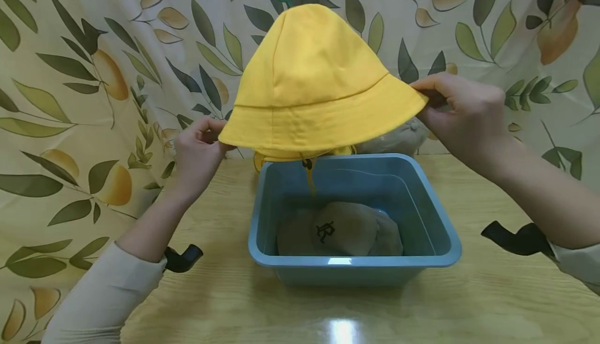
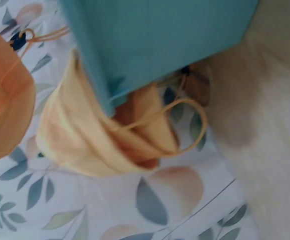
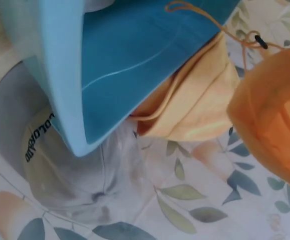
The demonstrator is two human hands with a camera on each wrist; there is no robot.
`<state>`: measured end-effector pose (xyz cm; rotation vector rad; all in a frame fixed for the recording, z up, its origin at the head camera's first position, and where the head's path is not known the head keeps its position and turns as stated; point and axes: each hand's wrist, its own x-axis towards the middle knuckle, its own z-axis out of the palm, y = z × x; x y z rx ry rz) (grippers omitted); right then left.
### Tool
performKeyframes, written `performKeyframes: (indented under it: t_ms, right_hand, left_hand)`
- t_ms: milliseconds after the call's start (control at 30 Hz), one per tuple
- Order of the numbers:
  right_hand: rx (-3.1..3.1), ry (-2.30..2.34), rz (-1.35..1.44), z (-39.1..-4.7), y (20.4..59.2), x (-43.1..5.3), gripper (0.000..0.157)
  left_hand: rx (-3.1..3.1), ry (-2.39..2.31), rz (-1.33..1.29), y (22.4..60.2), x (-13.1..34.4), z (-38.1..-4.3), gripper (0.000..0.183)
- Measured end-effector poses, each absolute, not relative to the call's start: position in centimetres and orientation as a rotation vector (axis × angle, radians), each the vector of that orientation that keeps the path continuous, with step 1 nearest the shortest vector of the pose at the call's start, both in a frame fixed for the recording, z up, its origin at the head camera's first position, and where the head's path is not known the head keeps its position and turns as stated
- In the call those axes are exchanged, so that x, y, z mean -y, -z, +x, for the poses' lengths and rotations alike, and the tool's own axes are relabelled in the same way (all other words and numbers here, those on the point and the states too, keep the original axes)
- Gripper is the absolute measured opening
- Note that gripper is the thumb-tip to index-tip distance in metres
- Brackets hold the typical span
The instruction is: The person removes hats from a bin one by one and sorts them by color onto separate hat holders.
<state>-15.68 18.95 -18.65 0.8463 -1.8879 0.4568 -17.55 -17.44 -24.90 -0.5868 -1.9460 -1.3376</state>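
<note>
A yellow bucket hat [image 1: 309,84] is held up above the back of a blue tub [image 1: 353,262], crown upward. My left hand [image 1: 199,151] pinches the left end of its brim, and my right hand [image 1: 464,110] pinches the right end. From beneath the hat a drawstring with a dark toggle [image 1: 307,164] hangs toward the tub. A beige cap [image 1: 349,227] with a dark embroidered mark lies inside the tub. In both wrist views only part of the raised hat [image 3: 272,115] shows, with its hollow underside visible.
Behind the tub lies a second yellow hat [image 2: 85,135] with a looped cord. Beside it is a pale cap [image 3: 65,170] lettered COLORADO. The tub stands on a wood-grain table [image 1: 220,292], and a leaf-patterned cloth [image 1: 70,141] hangs at the back and left.
</note>
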Motion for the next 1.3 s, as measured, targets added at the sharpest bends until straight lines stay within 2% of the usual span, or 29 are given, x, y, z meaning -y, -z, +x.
performKeyframes:
  t_ms: [200, 433, 700, 1000, 1300]
  right_hand:
    - [1.854, -0.483, 0.785, -16.9, 17.0, -18.1, 0.012]
    - [1.926, -0.327, 0.813, -18.4, 14.8, -16.8, 0.015]
    - [1.917, -0.419, 0.823, -21.1, 13.7, -12.3, 0.014]
    - [1.869, -0.548, 0.807, -25.5, 14.8, -8.3, 0.016]
    - [1.978, -0.764, 0.671, -29.2, 16.8, -6.7, 0.018]
  left_hand:
    - [1.804, 1.399, -0.558, 21.6, 18.0, -17.4, 0.002]
    - [1.731, 1.500, -0.449, 18.8, 19.2, -17.7, 0.006]
    - [1.647, 1.582, -0.249, 16.4, 22.4, -18.4, 0.006]
    - [1.697, 1.292, -0.077, 15.9, 25.3, -19.9, 0.004]
    - [1.824, 1.075, 0.018, 18.5, 25.7, -24.5, 0.007]
